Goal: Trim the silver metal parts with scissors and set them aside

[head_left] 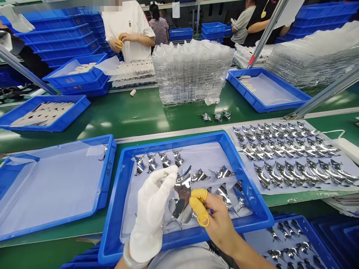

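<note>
My left hand (153, 215), in a white glove, is closed around the upper left edge of a shiny chrome winged part (181, 198). My right hand (215, 220), with yellow finger cots on thumb and forefinger, pinches the same part from the right. Both hands hold it above the blue tray (246, 186) in front of me. Several more chrome parts (165, 160) lie on the white liner inside that tray.
A blue tray with a bare liner (56, 183) sits at left. Rows of chrome parts (291, 153) lie on a sheet at right. A stack of clear blister trays (192, 71) stands across the green belt (134, 116). Other people work beyond it among blue crates.
</note>
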The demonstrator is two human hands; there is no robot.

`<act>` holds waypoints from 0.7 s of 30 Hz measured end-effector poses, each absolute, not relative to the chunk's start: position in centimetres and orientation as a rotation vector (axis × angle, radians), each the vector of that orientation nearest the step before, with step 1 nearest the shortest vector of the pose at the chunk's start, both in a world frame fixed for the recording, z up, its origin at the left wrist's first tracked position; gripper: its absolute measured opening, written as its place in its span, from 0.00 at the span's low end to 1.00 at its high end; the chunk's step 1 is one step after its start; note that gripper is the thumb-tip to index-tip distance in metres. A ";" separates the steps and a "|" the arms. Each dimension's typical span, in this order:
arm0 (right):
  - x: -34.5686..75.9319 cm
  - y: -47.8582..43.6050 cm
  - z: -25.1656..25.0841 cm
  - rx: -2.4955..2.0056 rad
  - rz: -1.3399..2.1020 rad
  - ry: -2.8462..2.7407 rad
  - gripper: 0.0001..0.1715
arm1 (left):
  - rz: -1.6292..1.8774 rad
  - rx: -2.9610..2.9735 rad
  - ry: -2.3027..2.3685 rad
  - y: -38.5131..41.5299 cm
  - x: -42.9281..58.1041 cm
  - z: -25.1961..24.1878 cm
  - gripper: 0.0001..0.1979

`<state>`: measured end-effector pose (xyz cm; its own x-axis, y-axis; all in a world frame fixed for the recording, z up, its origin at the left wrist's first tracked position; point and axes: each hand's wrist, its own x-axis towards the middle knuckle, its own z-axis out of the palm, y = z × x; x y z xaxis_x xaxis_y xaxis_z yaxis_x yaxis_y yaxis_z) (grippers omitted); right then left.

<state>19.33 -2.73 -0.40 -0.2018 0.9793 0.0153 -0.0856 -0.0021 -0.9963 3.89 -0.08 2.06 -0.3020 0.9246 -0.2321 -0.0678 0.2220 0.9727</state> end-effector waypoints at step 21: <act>18.4 -2.0 -1.4 -0.818 1.828 -0.642 0.23 | 1.272 0.837 1.463 1.1 3.9 1.9 0.16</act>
